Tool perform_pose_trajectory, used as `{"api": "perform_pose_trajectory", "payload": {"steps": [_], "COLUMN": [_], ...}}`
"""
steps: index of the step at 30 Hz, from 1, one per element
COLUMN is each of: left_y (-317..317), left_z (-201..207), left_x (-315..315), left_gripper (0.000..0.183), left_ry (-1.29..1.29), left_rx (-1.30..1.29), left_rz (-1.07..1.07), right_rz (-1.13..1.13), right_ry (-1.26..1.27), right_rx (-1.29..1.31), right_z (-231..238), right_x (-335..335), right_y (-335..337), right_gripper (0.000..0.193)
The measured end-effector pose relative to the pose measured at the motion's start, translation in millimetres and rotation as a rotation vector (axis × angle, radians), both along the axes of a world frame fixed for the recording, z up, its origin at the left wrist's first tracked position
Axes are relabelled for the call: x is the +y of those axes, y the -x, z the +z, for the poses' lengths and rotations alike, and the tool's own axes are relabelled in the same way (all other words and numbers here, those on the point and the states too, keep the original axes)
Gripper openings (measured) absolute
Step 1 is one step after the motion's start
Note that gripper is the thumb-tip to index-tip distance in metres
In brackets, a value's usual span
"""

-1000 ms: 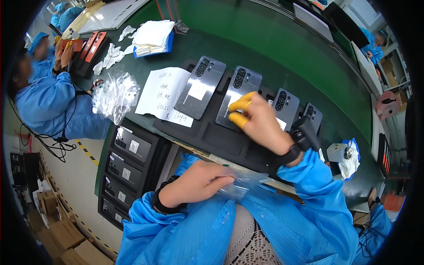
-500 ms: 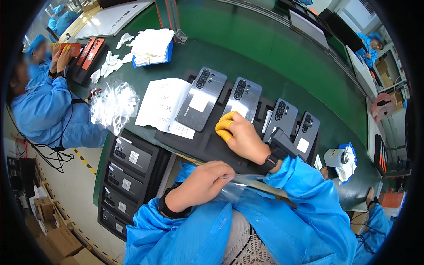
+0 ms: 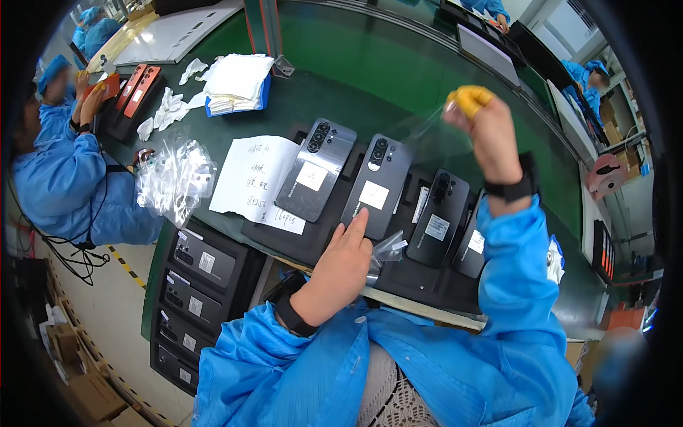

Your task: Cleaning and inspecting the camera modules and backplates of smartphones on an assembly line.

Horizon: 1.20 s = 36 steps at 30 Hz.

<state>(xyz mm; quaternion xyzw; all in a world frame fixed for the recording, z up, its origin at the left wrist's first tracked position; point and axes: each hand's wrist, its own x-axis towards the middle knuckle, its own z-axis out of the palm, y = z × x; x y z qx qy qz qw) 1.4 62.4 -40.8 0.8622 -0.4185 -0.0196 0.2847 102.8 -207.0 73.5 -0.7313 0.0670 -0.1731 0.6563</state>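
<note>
My left hand (image 3: 337, 269) rests its outstretched fingertips on the lower end of a grey phone (image 3: 383, 169) lying back up with a white label. A crumpled clear plastic film (image 3: 388, 250) sticks out beside that hand's thumb side, seemingly tucked under it. My right hand (image 3: 478, 117), in yellow finger cots, is raised beyond the phones. It pinches a thin clear film (image 3: 434, 135) that stretches toward the same phone. To the left lies another grey phone (image 3: 315, 171), and to the right a dark phone (image 3: 440, 217) and one partly hidden by my sleeve (image 3: 469, 245).
A handwritten paper sheet (image 3: 257, 178) lies left of the phones, beside a heap of clear plastic (image 3: 176, 178). White cloths (image 3: 238, 80) fill a blue tray behind. A black tray (image 3: 162, 313) of phones stands lower left. A co-worker (image 3: 67, 167) sits at the left.
My right hand has risen from the second phone, up and to the right, drawing clear film with it. My left hand has moved forward onto that phone's lower end.
</note>
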Motion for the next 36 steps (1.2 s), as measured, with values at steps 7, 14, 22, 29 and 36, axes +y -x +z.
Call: {"api": "perform_pose_trajectory", "payload": {"steps": [7,14,22,29,36], "left_y": [5,3,19,34,39], "left_z": [-2,-4,38,40,32], "left_x": [-8,-10,35,85,116], "left_gripper": [0.011,0.011,0.035,0.040,0.016], "left_ry": [0.052,0.039,0.623,0.742,0.514], "left_rx": [0.004,-0.016,0.015,0.713,0.623], "left_rz": [0.062,0.063,0.321,0.330,0.285], "right_rz": [-0.037,-0.128,0.789,1.074,0.683], "right_ry": [-0.036,0.108,0.313,-0.244,0.659], "right_rx": [-0.110,-0.290,0.258,0.440,0.139], "right_z": [19,63,1,-22,-73], "right_x": [8,-17,111,148,181], "right_y": [-35,-53,68,61,19], "right_gripper": [0.017,0.013,0.014,0.046,0.023]}}
